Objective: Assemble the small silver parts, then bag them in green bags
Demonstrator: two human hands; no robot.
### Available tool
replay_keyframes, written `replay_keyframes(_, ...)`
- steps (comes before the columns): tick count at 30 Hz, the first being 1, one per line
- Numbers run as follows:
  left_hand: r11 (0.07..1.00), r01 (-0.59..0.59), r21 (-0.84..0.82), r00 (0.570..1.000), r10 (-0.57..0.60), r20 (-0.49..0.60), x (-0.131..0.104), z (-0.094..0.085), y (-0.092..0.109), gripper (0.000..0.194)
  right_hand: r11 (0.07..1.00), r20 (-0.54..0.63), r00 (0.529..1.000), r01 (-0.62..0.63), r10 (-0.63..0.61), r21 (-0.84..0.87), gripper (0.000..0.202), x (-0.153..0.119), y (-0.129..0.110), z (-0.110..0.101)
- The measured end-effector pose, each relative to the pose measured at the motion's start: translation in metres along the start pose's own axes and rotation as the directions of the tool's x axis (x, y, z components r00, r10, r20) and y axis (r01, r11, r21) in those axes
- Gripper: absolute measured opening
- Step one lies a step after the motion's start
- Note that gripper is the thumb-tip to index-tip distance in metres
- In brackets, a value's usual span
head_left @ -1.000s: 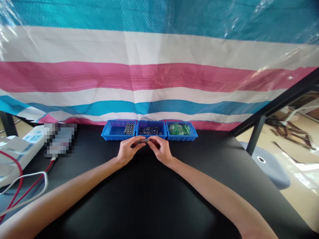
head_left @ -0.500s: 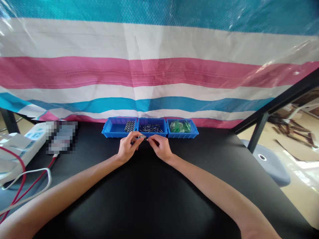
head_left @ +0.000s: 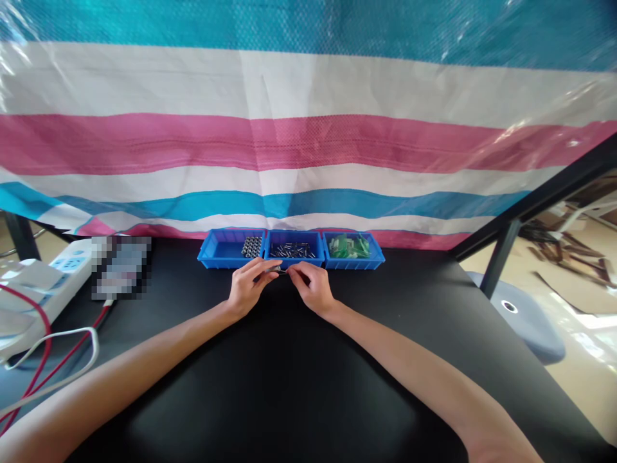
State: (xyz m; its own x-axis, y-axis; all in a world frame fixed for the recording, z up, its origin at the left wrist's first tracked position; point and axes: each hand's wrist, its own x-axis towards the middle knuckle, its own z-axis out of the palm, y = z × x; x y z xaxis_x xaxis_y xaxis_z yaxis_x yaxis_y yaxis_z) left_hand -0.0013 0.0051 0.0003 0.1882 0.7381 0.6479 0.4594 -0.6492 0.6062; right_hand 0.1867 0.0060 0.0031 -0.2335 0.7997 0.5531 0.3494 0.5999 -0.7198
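My left hand (head_left: 247, 287) is closed in a pinch on a small silver metal piece (head_left: 276, 267), mostly covered by the fingers. Close beside it, my right hand (head_left: 312, 285) pinches a thin metal pin-like piece (head_left: 283, 272) between thumb and fingertips. The two pieces meet or nearly meet between the hands; which one is too small to tell. Just behind my hands, a blue left bin (head_left: 219, 262) has several round metal sleeves (head_left: 251, 245) standing together. The blue middle bin (head_left: 311, 261) contains loose dark metal pins or screws (head_left: 292, 249).
A blue right bin (head_left: 354, 263) holds green pieces (head_left: 348, 245) in clear wrapping. On the left lie a white power strip (head_left: 72, 265), a pixelated device (head_left: 123, 267) and red and white cables (head_left: 95, 347). A striped sheet (head_left: 308, 141) hangs behind; a grey stool (head_left: 530, 321) stands right.
My left fingers have straightened slightly and closed more over the silver piece, covering more of it. My right hand keeps its pinch almost in place. The view has shifted very slightly.
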Motion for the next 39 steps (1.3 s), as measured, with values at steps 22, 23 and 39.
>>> replay_keyframes(22, 0.999, 0.017, 0.037, 1.000, -0.017, 0.004, -0.003, 0.001, 0.002, 0.018, 0.999, 0.064, 0.998, 0.000, -0.003, 0.042, 0.020, -0.002, 0.003, 0.001)
replay_keyframes(23, 0.999, 0.014, 0.040, 1.000, -0.014, -0.004, -0.003, 0.002, 0.003, 0.018, 0.999, 0.075, 0.997, -0.002, -0.001, 0.042, 0.020, -0.001, 0.003, 0.001)
replay_keyframes(39, 0.826, 0.164, 0.539, 0.907, -0.341, 0.247, 0.087, -0.088, -0.008, 0.020, 0.999, 0.096, 0.995, -0.007, 0.002, 0.052, 0.027, 0.000, 0.003, 0.002)
